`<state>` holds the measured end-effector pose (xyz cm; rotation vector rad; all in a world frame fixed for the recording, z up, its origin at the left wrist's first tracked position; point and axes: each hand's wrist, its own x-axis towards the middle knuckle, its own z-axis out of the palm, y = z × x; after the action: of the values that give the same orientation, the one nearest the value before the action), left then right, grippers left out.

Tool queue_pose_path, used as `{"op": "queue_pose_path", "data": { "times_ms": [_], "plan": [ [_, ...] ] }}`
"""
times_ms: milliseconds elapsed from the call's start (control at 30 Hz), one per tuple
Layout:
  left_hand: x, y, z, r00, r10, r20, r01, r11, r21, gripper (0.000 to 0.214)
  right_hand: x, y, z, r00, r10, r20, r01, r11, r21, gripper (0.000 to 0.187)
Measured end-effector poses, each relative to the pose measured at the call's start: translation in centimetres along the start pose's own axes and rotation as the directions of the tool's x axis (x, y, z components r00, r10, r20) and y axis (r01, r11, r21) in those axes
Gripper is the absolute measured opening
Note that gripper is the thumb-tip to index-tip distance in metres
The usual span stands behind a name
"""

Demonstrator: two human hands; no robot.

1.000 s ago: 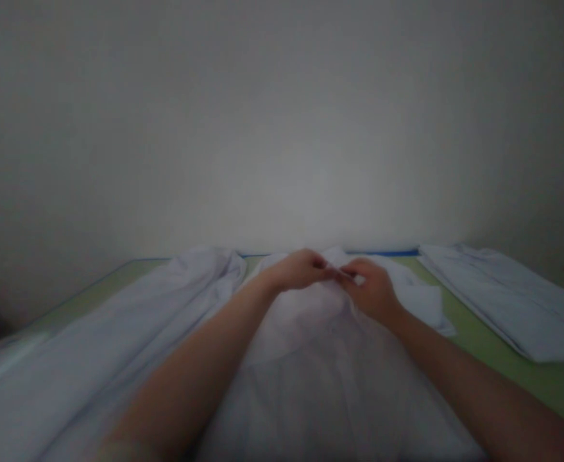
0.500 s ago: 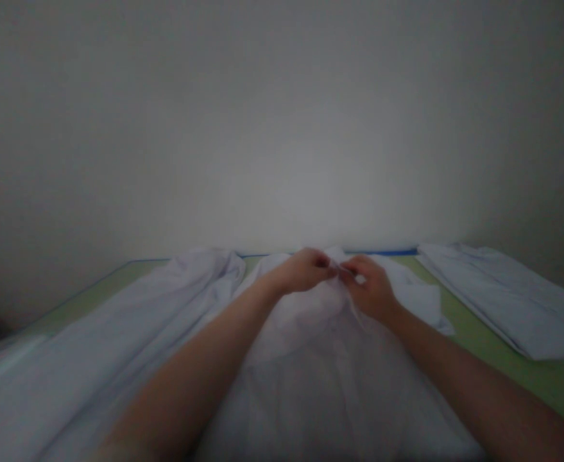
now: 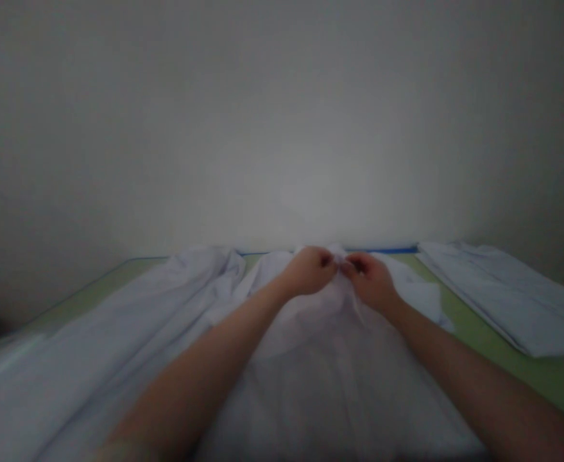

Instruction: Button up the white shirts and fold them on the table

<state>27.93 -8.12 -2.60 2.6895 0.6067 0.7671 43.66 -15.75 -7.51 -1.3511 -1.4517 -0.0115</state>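
Note:
A white shirt [image 3: 310, 385] lies spread in front of me, its near part in shadow. At its far end my left hand [image 3: 313, 269] pinches the cloth between thumb and fingers. Close against it, my right hand [image 3: 368, 277] grips the same spot from the other side, fingertips nearly touching those of the left. The bit of cloth between the fingertips is blurred, and I cannot make out whether a button is there. Part of the shirt, perhaps a sleeve, sticks out beyond my right wrist.
More white cloth [image 3: 118, 340] lies in loose folds along the left. On the right rests a flat, folded white cloth [image 3: 517, 301]. Underneath is a green surface [image 3: 527, 378] with a blue edge, and a plain pale wall [image 3: 282, 128] rises behind it.
My left hand has shifted slightly to the right, bringing the fingertips of both hands closer together on the shirt. The surrounding cloth looks the same.

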Motion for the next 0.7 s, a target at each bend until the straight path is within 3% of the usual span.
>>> {"op": "queue_pose_path", "data": {
  "times_ms": [167, 367, 533, 700],
  "plan": [
    [-0.2, 0.7, 0.1, 1.000, -0.013, -0.013, 0.014, 0.997, 0.073, 0.029, -0.2, -0.3, -0.2, 0.985, -0.174, -0.001, 0.173, 0.979, -0.112, 0.015],
    [-0.1, 0.5, 0.1, 1.000, -0.023, 0.003, 0.023, 0.999, 0.048, 0.024, -0.2, 0.0, -0.9, 0.907, -0.404, 0.121, 0.422, 0.870, -0.254, 0.018],
    [0.0, -0.4, 0.3, 0.995, -0.073, 0.062, 0.085, 0.972, -0.220, 0.020, -0.1, 0.5, -1.5, 0.826, -0.538, 0.170, 0.555, 0.720, -0.417, 0.023],
    [0.1, -0.9, 1.0, 0.979, -0.126, 0.157, 0.194, 0.802, -0.565, 0.027, 0.0, 0.8, -1.6, 0.776, -0.615, 0.140, 0.590, 0.629, -0.506, 0.021]
  ]
}}
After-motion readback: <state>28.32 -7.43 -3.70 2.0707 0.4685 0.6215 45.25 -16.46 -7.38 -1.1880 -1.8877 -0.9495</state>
